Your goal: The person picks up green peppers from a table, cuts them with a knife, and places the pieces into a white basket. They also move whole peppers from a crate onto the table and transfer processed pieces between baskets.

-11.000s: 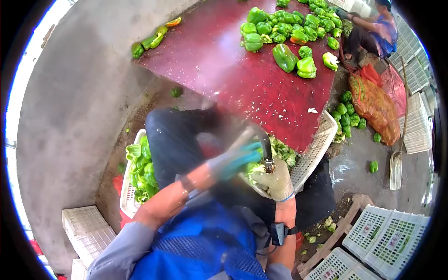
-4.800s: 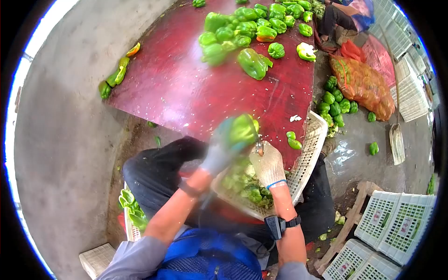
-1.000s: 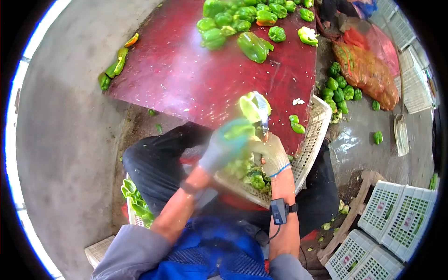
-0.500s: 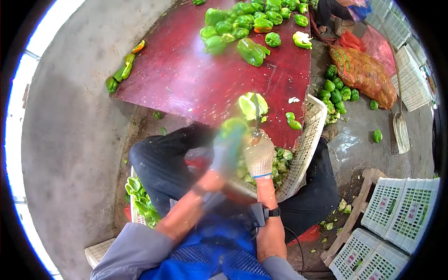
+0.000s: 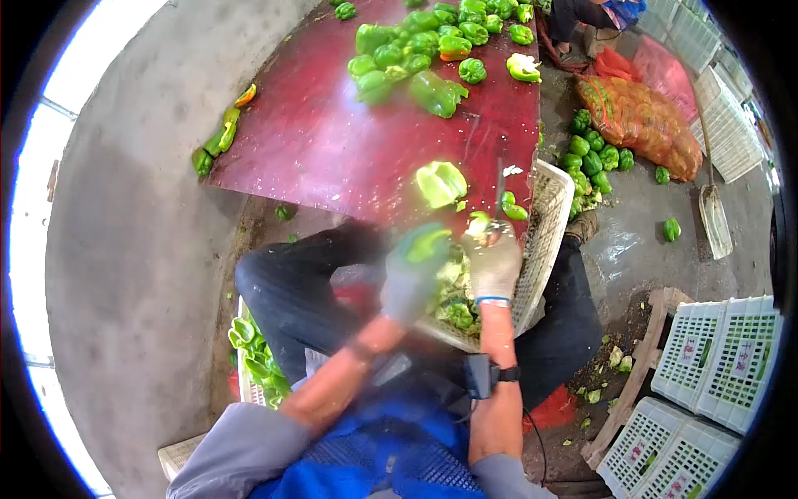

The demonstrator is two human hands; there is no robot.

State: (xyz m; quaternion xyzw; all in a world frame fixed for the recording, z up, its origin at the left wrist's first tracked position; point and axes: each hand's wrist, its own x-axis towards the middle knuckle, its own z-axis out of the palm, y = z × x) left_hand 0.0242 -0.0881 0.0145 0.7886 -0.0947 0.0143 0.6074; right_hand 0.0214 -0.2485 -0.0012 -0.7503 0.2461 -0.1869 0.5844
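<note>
My left hand (image 5: 407, 287), in a pale glove and smeared by motion, is closed around a green bell pepper (image 5: 428, 244). To its right, my gloved right hand (image 5: 493, 264) grips a knife (image 5: 500, 185) whose thin blade points away from me. A small light-green pepper piece (image 5: 479, 223) shows at the right hand's thumb side. Just beyond the hands, a cut pepper half (image 5: 441, 184) lies on the red board (image 5: 307, 158). Under the hands stands a white plastic basket (image 5: 546, 241) with pepper cores and scraps in it.
Several whole green peppers (image 5: 472, 71) lie at the board's far end. A crate of cut peppers (image 5: 243, 366) stands by my left leg. On the right are a full mesh sack (image 5: 640, 125), loose peppers (image 5: 592, 166), a long-handled scoop (image 5: 713, 220) and stacked white crates (image 5: 719, 353). Another person's legs (image 5: 573, 21) show at the top.
My right hand with the knife has moved right, away from the left hand, and a pepper piece now shows by it. The left hand still holds its pepper. The view has shifted slightly.
</note>
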